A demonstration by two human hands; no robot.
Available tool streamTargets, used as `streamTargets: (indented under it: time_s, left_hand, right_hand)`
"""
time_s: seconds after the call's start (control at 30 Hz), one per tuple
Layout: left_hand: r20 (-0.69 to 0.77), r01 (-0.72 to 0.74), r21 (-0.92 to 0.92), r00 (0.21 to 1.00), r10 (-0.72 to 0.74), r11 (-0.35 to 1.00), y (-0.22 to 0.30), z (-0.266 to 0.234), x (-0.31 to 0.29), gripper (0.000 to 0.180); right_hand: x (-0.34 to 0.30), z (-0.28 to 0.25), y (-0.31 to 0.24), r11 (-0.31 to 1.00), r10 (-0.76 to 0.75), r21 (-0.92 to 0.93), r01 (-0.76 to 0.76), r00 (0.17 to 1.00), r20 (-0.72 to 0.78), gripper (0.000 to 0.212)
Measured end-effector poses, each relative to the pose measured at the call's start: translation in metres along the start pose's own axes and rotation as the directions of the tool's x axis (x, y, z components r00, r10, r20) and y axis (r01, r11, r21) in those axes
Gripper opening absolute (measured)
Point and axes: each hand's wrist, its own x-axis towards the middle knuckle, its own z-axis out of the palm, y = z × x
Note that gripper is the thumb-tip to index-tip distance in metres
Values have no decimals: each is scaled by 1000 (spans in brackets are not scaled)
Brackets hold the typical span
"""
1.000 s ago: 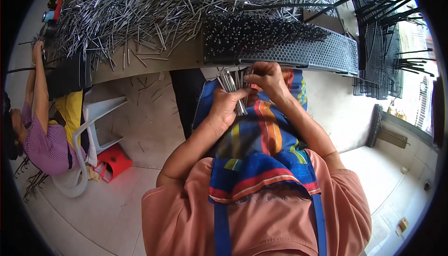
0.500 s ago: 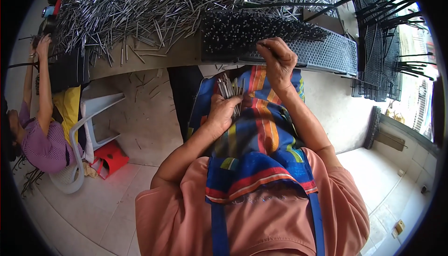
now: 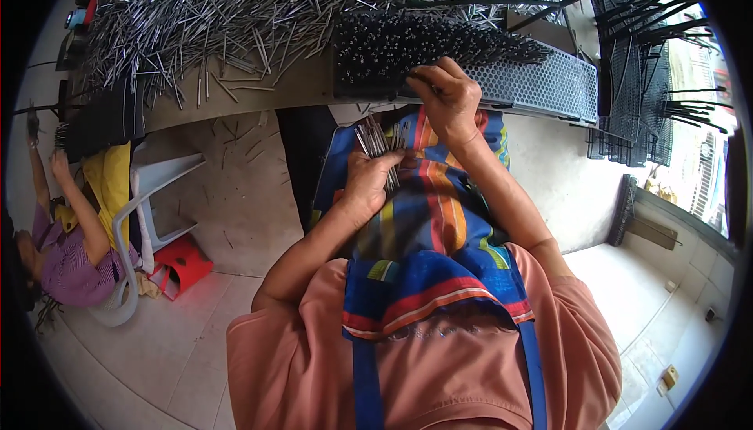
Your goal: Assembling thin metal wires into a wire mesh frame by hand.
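Observation:
A bundle of thin metal rods [image 3: 377, 141] stands up out of my left hand [image 3: 370, 181], its fingers closed round them above my lap. My right hand [image 3: 452, 99] is up at the near side of a grid rack [image 3: 561, 81]. Its thumb and forefinger are pinched together near the rack's front edge, and whatever they hold is too small to make out. Dark rods [image 3: 392, 50] stand packed upright in the rack's left and back part, while the holes toward the right show bare honeycomb.
A big heap of loose metal rods [image 3: 227, 14] covers the bench [image 3: 290, 89] behind the rack. Dark mesh racks [image 3: 631, 77] with rods stand at the far right. On the left, another person [image 3: 78, 261] sits in a grey chair [image 3: 129, 234] by a red bag [image 3: 182, 267].
My right hand has shifted left and a little down along the rack's near edge. My left hand keeps the rod bundle nearly in place. The other person's arms have come lower.

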Motion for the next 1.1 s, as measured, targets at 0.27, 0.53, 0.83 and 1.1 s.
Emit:
streamTargets:
  time_s: [0.27,0.53,0.83,1.1]
  left_hand:
    - [-11,132,-54,991,-132,990,6,0,4,19]
    - [1,117,-121,993,-118,986,10,8,10,16]
    - [55,108,-83,993,-103,991,16,20,11,21]
    - [3,53,-84,999,-53,995,9,29,9,16]
  right_hand:
    - [9,-2,-4,993,-88,79,89,996,-12,13]
    - [-2,-8,2,992,-117,46,116,993,12,9]
    - [-21,-19,9,923,236,241,-300,936,262,11]
    - [-32,-33,12,366,543,562,-742,661,518,6]
